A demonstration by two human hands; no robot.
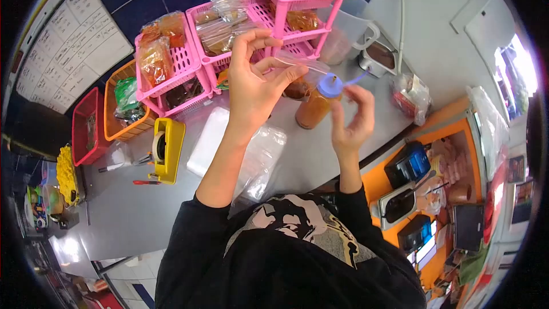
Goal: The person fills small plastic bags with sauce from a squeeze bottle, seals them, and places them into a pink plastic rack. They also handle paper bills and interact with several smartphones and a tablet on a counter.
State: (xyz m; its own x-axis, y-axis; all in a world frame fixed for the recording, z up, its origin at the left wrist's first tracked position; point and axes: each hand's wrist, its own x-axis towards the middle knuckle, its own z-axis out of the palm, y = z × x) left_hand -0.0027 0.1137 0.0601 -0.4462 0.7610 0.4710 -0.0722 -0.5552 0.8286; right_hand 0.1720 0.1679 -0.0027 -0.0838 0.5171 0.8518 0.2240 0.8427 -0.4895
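My left hand (254,77) is raised over the table, its thumb and index finger pinching the edge of a clear plastic bag (306,64). The bag reaches right toward a squeeze bottle (314,109) of orange-brown sauce with a blue cap (330,84). That bottle stands on the metal table, and a thin blue strap sticks out from its cap. Beside the cap is my right hand (354,120), fingers curled, with thumb and index finger apart. Partly hidden behind the bottle and bag sits a dark reddish-brown item. A stack of clear plastic bags (266,149) lies under my left forearm.
Pink racks (200,77) at the back hold several filled bags. A yellow tape dispenser (170,151), an orange basket (117,129) and a red basket (86,147) stand left. Behind the bottle are a clear jug (340,34) and a metal container (380,57); an orange shelf is right.
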